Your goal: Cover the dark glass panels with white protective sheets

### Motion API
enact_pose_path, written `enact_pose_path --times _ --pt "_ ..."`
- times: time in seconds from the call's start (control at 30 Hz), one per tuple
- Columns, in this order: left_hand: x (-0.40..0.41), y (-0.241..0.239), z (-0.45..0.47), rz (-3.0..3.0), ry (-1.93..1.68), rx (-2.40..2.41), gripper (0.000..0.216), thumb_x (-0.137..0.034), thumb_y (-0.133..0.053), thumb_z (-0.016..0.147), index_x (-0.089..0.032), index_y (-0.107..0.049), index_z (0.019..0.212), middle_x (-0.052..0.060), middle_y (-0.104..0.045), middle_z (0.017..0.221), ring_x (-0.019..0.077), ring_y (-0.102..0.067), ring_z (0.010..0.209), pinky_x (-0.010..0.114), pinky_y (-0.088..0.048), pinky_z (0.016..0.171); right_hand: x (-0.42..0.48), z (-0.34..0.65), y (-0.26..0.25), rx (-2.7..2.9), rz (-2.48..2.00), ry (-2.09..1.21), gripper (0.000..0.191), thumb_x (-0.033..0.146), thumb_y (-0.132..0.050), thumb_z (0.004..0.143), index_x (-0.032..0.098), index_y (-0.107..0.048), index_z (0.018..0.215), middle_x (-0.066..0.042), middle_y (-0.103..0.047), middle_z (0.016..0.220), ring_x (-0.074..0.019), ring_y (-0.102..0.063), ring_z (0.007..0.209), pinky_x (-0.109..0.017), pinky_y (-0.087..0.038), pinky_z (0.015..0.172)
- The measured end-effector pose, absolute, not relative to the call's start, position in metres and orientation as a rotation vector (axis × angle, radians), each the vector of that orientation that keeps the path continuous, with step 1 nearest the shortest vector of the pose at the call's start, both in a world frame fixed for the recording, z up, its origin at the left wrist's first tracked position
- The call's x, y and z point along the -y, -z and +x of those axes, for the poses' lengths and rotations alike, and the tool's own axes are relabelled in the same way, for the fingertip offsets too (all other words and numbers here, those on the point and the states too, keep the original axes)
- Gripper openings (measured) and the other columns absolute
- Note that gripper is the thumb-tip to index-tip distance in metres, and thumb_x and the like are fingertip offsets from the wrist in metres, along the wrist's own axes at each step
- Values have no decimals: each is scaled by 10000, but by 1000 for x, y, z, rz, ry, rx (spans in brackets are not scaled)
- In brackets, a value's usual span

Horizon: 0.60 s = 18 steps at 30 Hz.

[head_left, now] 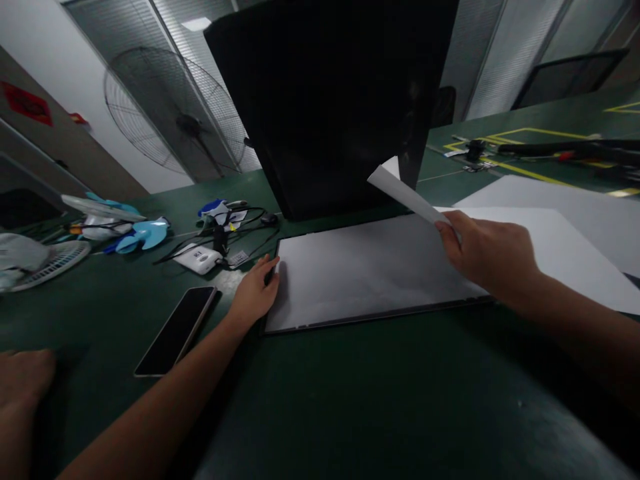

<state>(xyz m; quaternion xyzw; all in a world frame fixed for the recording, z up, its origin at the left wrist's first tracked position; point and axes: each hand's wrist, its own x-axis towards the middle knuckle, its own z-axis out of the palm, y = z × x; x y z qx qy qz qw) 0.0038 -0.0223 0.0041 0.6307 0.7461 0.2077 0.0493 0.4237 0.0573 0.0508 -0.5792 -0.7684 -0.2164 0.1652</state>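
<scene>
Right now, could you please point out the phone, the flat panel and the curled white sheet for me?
phone [176,330], head view, middle of its dark screen.
flat panel [365,273], head view, middle of its pale face.
white sheet [403,190], head view, lifted curled strip above the right hand [487,257].

A dark phone [176,331] lies face up on the green table [350,400], left of centre. Behind it sit a white adapter [199,258] with tangled black cables [235,230], blue fan blades [143,235] and a white fan grille [53,261]. A large standing fan [173,113] stands against the back wall; a white sheet [565,210] lies far right.
</scene>
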Motion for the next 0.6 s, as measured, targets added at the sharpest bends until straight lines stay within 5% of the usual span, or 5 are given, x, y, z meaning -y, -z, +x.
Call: enact_pose_path --times 0.6 --pt "11 6 -5 2050 -523 -2229 515 -266 -401 974 -100 -560 1436 149 -505 1564 284 -406 1500 512 -308 1252 -72 422 -34 2088 -1518 717 535 534 -318 1023 144 -672 1119 -26 -438 580 -138 -282 487 -264 -174 513"
